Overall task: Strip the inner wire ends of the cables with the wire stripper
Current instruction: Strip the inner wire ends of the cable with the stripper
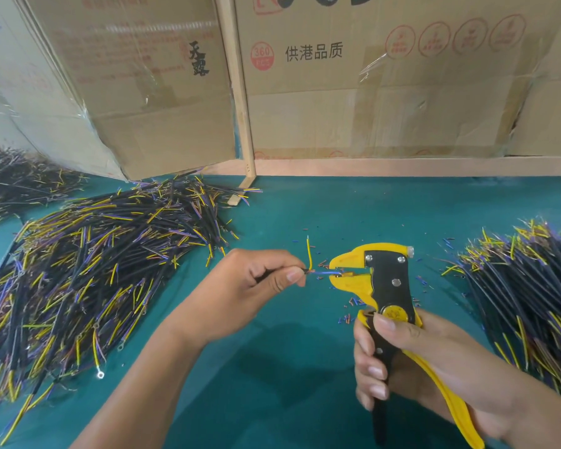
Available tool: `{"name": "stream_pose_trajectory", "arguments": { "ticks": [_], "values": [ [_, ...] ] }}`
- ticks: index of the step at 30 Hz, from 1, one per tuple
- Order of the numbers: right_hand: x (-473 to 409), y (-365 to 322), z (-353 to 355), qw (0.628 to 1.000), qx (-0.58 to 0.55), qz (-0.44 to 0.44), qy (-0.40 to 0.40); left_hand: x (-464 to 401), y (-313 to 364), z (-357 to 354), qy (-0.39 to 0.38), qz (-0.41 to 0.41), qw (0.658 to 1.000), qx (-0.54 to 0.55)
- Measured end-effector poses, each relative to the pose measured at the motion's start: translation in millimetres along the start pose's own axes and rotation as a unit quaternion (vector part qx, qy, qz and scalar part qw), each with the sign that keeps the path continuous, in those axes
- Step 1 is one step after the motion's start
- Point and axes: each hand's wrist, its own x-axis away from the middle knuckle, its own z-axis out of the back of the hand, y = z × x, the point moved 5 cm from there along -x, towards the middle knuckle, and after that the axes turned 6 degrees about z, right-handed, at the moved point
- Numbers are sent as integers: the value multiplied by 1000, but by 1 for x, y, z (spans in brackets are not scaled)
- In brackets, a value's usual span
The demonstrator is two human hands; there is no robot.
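My left hand point(259, 280) pinches a short black cable point(306, 271) between thumb and fingers. Its blue inner wire point(327, 272) runs right into the jaws of the yellow and black wire stripper point(386, 280). The cable's yellow inner wire point(309, 252) sticks straight up, free. My right hand point(408, 361) grips the stripper's handles from below, thumb near the yellow pivot disc. The jaws look nearly closed on the blue wire end.
A big heap of black cables point(94, 273) lies to the left, another pile point(531, 303) to the right, a third point(17, 179) far left. Small insulation scraps point(350, 315) dot the green mat point(289, 367). Cardboard boxes point(370, 92) and a wooden frame point(240, 102) stand behind.
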Motion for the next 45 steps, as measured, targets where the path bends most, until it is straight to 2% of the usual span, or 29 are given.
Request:
{"name": "stream_pose_trajectory", "arguments": {
  "ticks": [10, 17, 25, 34, 40, 45],
  "values": [
    [-1, -1, -2, 1000, -1, 0, -7, 0, 2, -1, 2, -1, 1000, -2],
    [-3, 2, -1, 999, 5, 22, 33, 0, 3, -3, 1, 6, 1000, -7],
    [-4, 2, -2, 999, 17, 29, 33, 0, 5, -4, 0, 3, 1000, -5],
    [-1, 3, -2, 996, 35, -9, 83, 1, 5, -6, -17, 5, 1000, -1],
    [-1, 1, -4, 996, 27, -18, 80, 1, 11, -10, -41, -12, 998, 37],
    [-2, 2, -2, 996, 28, -15, 83, -2, 15, -19, -12, -18, 997, 72]
  ]
}}
